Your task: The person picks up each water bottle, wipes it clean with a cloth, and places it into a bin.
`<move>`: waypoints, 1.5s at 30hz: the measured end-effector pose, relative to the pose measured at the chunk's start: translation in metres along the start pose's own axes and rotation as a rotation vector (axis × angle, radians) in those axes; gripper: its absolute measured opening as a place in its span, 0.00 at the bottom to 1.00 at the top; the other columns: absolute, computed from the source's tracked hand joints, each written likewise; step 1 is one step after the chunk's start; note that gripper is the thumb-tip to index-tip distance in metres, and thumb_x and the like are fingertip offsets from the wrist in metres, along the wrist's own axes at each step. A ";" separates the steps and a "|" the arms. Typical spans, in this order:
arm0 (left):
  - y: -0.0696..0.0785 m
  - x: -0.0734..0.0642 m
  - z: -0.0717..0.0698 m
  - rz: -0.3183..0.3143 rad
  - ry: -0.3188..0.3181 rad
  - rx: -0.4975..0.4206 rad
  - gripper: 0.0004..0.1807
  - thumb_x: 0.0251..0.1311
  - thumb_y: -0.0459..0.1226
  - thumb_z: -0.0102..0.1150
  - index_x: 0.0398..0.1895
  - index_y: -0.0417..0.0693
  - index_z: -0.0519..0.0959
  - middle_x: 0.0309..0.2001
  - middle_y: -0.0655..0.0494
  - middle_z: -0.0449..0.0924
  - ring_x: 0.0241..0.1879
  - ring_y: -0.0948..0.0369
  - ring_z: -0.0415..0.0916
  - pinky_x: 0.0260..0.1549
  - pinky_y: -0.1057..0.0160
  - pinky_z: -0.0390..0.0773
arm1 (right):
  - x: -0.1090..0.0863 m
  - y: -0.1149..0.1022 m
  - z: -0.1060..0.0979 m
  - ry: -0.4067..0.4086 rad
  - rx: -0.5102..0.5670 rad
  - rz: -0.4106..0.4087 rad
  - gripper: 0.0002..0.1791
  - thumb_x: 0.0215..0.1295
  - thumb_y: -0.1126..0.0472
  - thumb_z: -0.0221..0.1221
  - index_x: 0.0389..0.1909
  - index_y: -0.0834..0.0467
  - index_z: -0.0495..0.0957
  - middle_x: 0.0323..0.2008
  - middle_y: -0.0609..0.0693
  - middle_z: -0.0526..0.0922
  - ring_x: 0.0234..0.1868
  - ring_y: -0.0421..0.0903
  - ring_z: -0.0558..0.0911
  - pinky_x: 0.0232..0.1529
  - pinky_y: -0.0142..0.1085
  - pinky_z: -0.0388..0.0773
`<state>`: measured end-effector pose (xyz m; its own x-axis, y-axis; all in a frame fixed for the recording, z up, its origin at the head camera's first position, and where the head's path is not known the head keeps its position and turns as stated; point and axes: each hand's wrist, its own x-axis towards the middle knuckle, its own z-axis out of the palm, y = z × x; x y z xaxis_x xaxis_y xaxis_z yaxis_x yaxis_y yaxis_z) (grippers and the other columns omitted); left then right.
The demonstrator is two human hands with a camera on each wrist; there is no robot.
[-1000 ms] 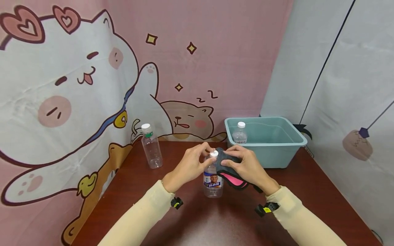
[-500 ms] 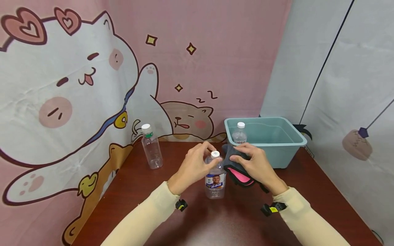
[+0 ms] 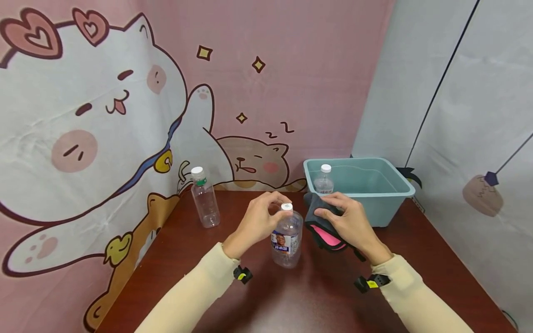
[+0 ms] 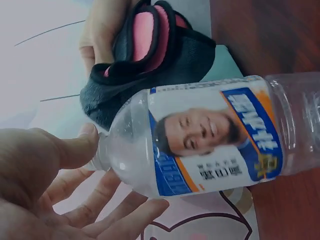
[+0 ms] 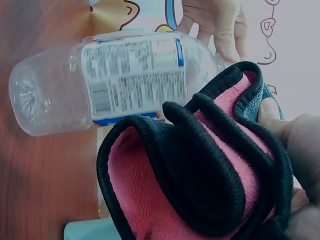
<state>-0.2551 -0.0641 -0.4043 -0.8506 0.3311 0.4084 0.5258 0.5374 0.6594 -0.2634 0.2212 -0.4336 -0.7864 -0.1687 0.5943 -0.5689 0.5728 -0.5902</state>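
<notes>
A clear plastic bottle with a white cap and a printed label leans slightly over the table in the head view. My left hand pinches it at the cap and neck between thumb and fingers, as the left wrist view shows with the bottle's label facing that camera. Just to the right, my right hand grips a folded cloth, dark grey outside and pink inside with black edging. In the right wrist view the cloth is bunched beside the bottle, apart from my left hand.
Another capped clear bottle with a green neck ring stands at the table's back left. At the back right is a light teal bin, holding a further bottle. A cartoon curtain hangs behind the wooden table.
My right hand has drawn the cloth off the bottle's upper part and away to the right. The bottle has turned and tilted a little, its label now facing more to the left.
</notes>
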 end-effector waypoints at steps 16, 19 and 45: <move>-0.013 0.000 -0.013 -0.017 -0.077 -0.069 0.20 0.80 0.35 0.73 0.69 0.62 0.92 0.56 0.57 0.88 0.51 0.59 0.81 0.51 0.60 0.84 | 0.000 0.001 0.012 -0.074 -0.019 0.007 0.20 0.73 0.55 0.82 0.63 0.53 0.95 0.56 0.48 0.96 0.58 0.50 0.93 0.56 0.24 0.83; -0.013 0.001 -0.014 0.020 -0.082 -0.051 0.21 0.81 0.33 0.71 0.71 0.60 0.91 0.58 0.55 0.89 0.49 0.58 0.80 0.47 0.62 0.81 | 0.002 -0.001 0.015 -0.081 -0.021 0.009 0.25 0.75 0.54 0.80 0.70 0.51 0.91 0.60 0.50 0.96 0.59 0.51 0.93 0.54 0.31 0.86; -0.026 -0.006 -0.014 0.024 -0.099 -0.121 0.20 0.80 0.36 0.74 0.70 0.51 0.85 0.72 0.51 0.90 0.75 0.46 0.87 0.73 0.40 0.88 | -0.010 -0.009 0.047 -0.398 0.077 -0.037 0.48 0.79 0.50 0.75 0.93 0.49 0.65 0.88 0.57 0.74 0.81 0.64 0.83 0.75 0.61 0.85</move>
<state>-0.2633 -0.0910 -0.4152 -0.8308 0.4206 0.3646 0.5370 0.4330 0.7240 -0.2615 0.1805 -0.4602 -0.7884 -0.4941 0.3665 -0.6027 0.5013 -0.6209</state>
